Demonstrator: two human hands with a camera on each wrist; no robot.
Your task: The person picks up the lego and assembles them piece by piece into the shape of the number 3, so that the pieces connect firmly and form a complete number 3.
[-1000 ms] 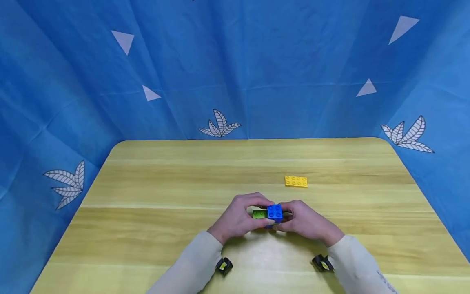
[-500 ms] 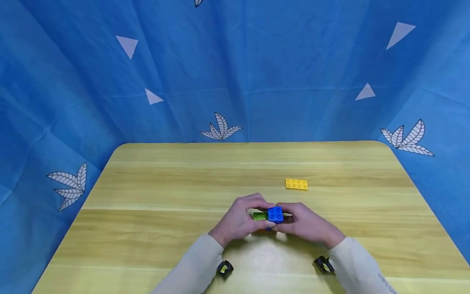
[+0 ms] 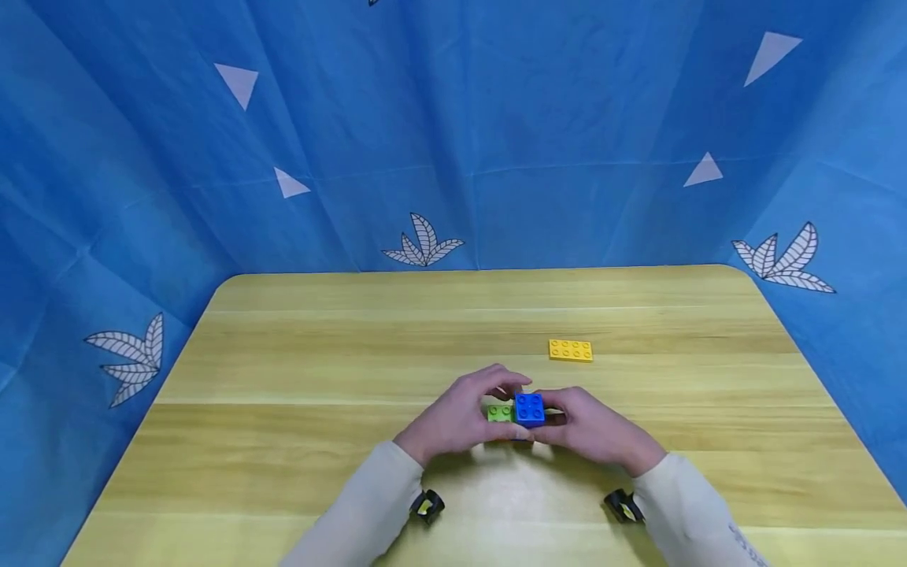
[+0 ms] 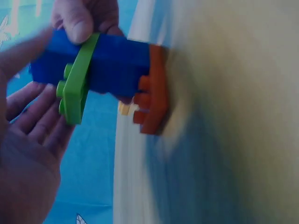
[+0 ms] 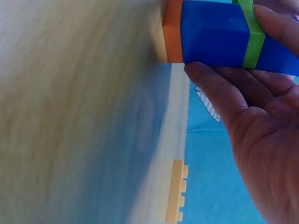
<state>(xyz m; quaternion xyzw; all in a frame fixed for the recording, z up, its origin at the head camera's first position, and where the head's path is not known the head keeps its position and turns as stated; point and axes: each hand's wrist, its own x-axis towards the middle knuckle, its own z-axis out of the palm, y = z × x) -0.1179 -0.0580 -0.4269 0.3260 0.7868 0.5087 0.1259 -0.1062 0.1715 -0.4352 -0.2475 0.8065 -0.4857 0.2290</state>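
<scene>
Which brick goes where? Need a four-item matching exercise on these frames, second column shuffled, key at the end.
1. yellow brick
2. green brick
3. orange brick
4. upper blue block

A. sandwiched between two blue blocks
B. top of the stack
C. lying on the table, apart from the other bricks
D. bottom of the stack

Pairs: 1-C, 2-A, 3-D, 4-B

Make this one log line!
right hand: holds blue-green-orange plastic brick stack | left hand: around stack | yellow rectangular plastic brick: on wooden table
</scene>
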